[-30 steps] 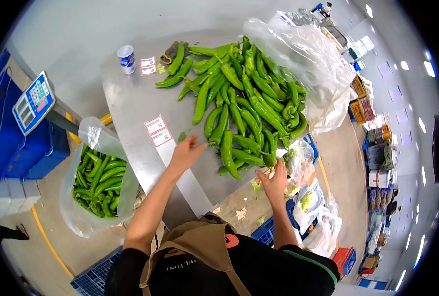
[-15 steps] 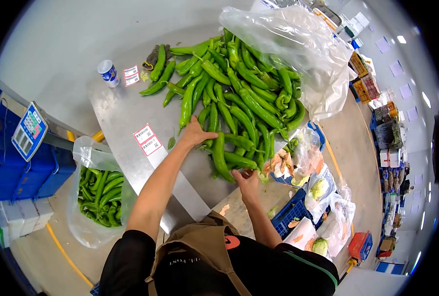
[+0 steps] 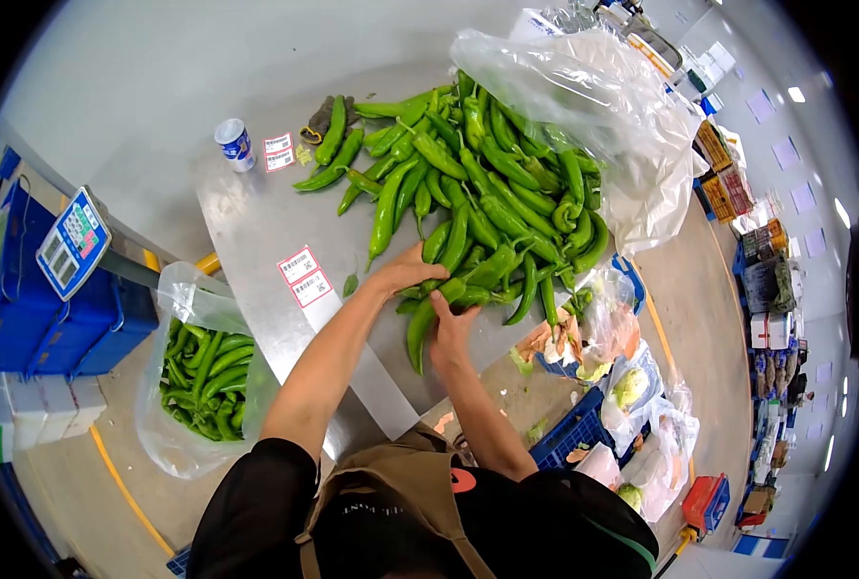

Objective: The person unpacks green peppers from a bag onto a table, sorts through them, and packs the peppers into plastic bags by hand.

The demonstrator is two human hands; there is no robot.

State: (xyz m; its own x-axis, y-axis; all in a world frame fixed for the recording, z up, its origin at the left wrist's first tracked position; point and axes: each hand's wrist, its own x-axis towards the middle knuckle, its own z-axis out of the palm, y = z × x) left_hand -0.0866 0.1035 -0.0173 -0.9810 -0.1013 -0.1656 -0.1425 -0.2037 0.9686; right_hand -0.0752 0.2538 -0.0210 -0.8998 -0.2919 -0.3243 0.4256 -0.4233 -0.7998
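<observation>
A heap of long green peppers (image 3: 507, 203) lies on a metal table (image 3: 256, 232), spilling from a clear plastic bag (image 3: 584, 87) at the far right. My left hand (image 3: 405, 273) is closed around peppers at the near edge of the heap, its fingers partly hidden under them. Close beside it, my right hand (image 3: 451, 333) grips the same small bunch from the near side, thumb on top. One curved pepper (image 3: 420, 333) from this bunch points toward me, left of my right hand.
White labels with red borders (image 3: 304, 277) are stuck on the table, near a blue-and-white can (image 3: 235, 145). At left are a scale display (image 3: 72, 241) and a bag-lined container of peppers (image 3: 207, 372). Blue crates (image 3: 569, 425) with bagged vegetables stand on the floor at right.
My right hand has moved up and left toward my left hand, which has shifted slightly right. Peppers at the near edge are now gathered between both hands. The view has shifted a little.
</observation>
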